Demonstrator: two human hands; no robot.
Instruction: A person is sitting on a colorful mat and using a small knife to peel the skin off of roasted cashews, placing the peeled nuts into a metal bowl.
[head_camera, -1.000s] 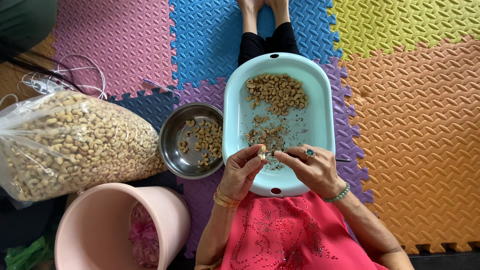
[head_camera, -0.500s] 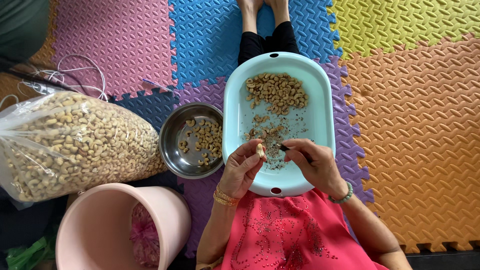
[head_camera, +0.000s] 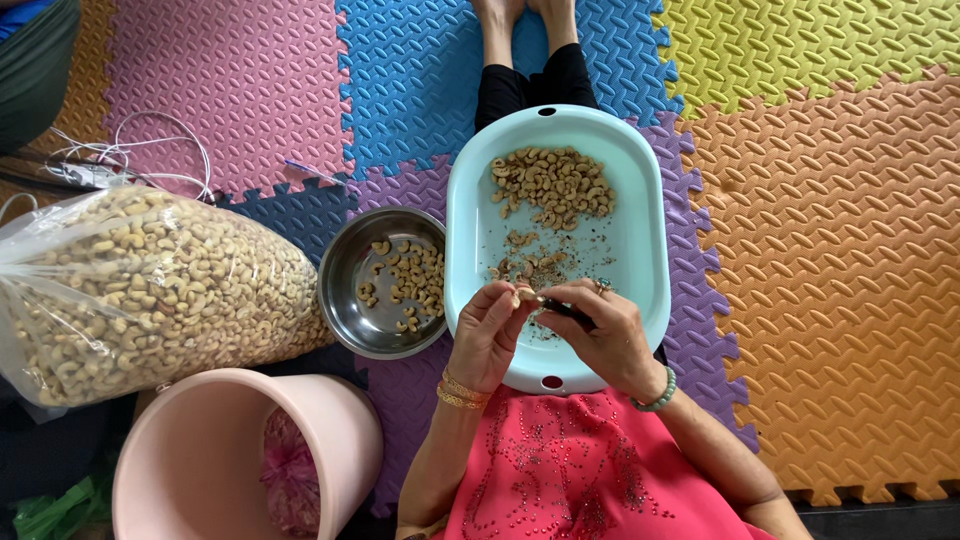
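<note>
While the pale blue tray (head_camera: 640, 250) is resting on the person's lap, the left hand (head_camera: 490, 335) is pinching a cashew (head_camera: 524, 294) over its near end; the right hand (head_camera: 600, 335) is gripping a small dark tool (head_camera: 565, 308) touching that nut. A cashew pile (head_camera: 555, 185) is sitting at the tray's far end, a steel bowl (head_camera: 350, 300) just left of the tray.

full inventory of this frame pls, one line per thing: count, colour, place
cashew nut: one, pale, pinched in left hand's fingertips
small tool: one, dark, in right hand
tub: one, light blue, oval, on lap
loose cashews: pile, tan, far end of tub
steel bowl: one, silver, left of tub, some cashews inside
plastic bag: one, clear, full of cashews, far left
bucket: one, pink, lower left
foam mats: many, mixed colours, floor
left hand: one, gold bangles
right hand: one, ring, green bead bracelet
</note>
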